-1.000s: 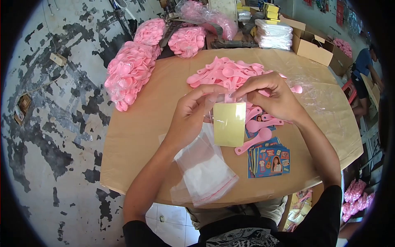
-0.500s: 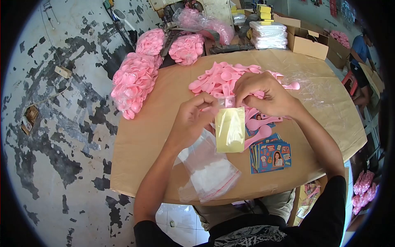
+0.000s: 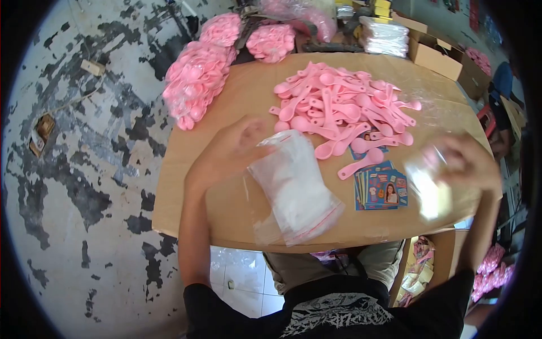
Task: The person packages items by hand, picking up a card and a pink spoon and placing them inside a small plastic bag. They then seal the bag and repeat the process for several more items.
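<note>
My right hand [image 3: 467,163], smeared by motion, grips a small clear packet [image 3: 432,189] with a pale yellow card in it, at the right side of the table. My left hand [image 3: 228,151] is somewhat blurred, fingers apart and holding nothing, beside a stack of clear plastic bags [image 3: 299,183]. Beyond the bags lies a heap of pink spoons [image 3: 339,104]. A single pink spoon [image 3: 361,164] rests at the top edge of a pile of blue printed cards [image 3: 381,189], between the bags and my right hand. More blue cards show partly under the heap.
Bulging bags of pink spoons [image 3: 197,82] stand along the table's far left edge. At the back are a stack of clear-wrapped packs [image 3: 384,37] and an open cardboard box [image 3: 437,56]. A box of packets [image 3: 418,271] sits below the near edge. Another person [image 3: 501,85] is at far right.
My right hand has carried the packet from the table's middle out to the right. The left hand has let go of it and moved left. The view has shifted, showing the spoon heap uncovered.
</note>
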The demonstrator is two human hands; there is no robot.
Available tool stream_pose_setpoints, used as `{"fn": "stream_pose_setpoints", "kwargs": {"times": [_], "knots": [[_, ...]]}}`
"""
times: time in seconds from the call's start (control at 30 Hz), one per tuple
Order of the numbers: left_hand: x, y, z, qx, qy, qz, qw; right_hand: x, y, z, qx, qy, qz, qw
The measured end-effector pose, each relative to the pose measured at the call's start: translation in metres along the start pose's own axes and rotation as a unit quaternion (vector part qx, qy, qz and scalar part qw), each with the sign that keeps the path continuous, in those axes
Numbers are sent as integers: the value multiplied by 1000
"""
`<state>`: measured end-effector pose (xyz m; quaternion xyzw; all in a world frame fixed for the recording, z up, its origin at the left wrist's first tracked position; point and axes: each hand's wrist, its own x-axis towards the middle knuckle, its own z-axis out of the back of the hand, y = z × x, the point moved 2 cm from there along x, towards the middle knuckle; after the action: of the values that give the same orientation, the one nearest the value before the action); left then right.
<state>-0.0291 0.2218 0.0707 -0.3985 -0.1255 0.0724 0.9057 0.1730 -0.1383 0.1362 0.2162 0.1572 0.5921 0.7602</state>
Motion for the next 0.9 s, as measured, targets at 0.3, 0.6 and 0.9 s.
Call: {"fn": "stream_pose_setpoints", "kwargs": {"times": [0.3, 0.6, 0.9], "knots": [[-64, 61, -27, -6, -154, 115, 981, -96, -14, 18, -16, -113, -139, 984], [-39, -31, -14, -76, -206, -16, 975, 43, 41, -21, 20, -154, 101, 983], [36, -83, -41, -405, -51, -177, 896, 101, 49, -56, 182, -71, 85, 977]]}}
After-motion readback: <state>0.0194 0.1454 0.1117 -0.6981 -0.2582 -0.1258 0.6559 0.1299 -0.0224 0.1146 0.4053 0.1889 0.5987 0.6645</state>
